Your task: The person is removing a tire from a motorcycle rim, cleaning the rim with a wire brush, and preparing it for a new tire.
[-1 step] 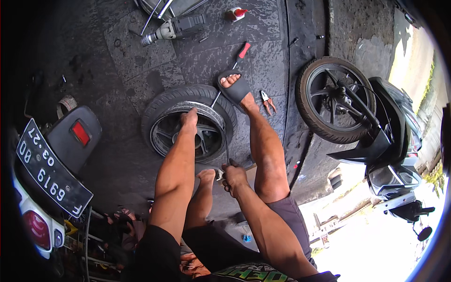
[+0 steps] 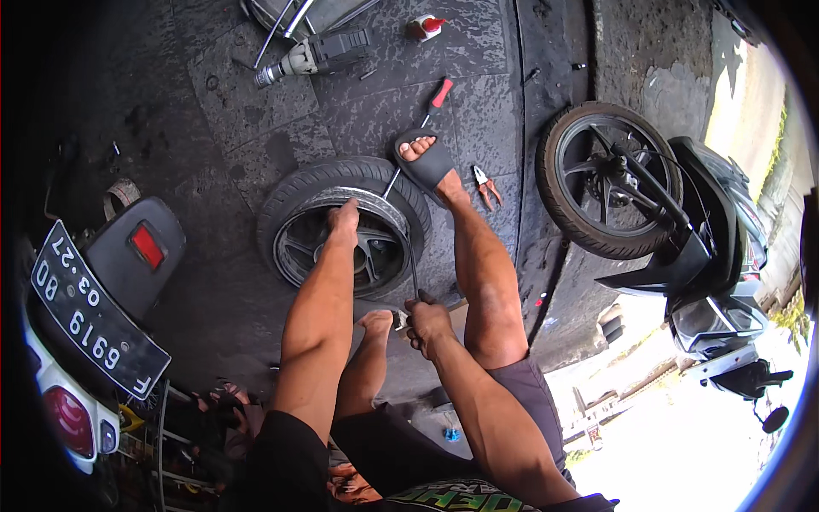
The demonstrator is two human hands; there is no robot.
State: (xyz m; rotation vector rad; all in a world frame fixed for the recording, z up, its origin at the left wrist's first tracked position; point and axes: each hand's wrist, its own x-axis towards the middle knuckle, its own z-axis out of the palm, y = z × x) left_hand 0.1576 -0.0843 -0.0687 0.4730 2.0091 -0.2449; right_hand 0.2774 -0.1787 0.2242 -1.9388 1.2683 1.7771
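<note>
Gripping right hand point(image 2: 429, 324): fingers closed around the lower end of a metal bar point(image 2: 415, 277).
Metal bar: runs upward to the right edge of the wheel point(image 2: 372, 247).
Wheel: lies flat on the dark floor point(image 2: 205, 218), ahead of the right hand, tyre point(image 2: 294, 183) around it.
Left hand point(image 2: 344, 223): on the wheel rim; finger closure cannot be told.
Sandal point(image 2: 432, 171): at the tyre's edge, over the shaft of a red-handled tool point(image 2: 441, 93).
Pliers point(image 2: 488, 189): right of the sandal.
Power tool point(image 2: 328, 53), red-capped bottle point(image 2: 426, 28): on the floor, beyond the wheel.
</note>
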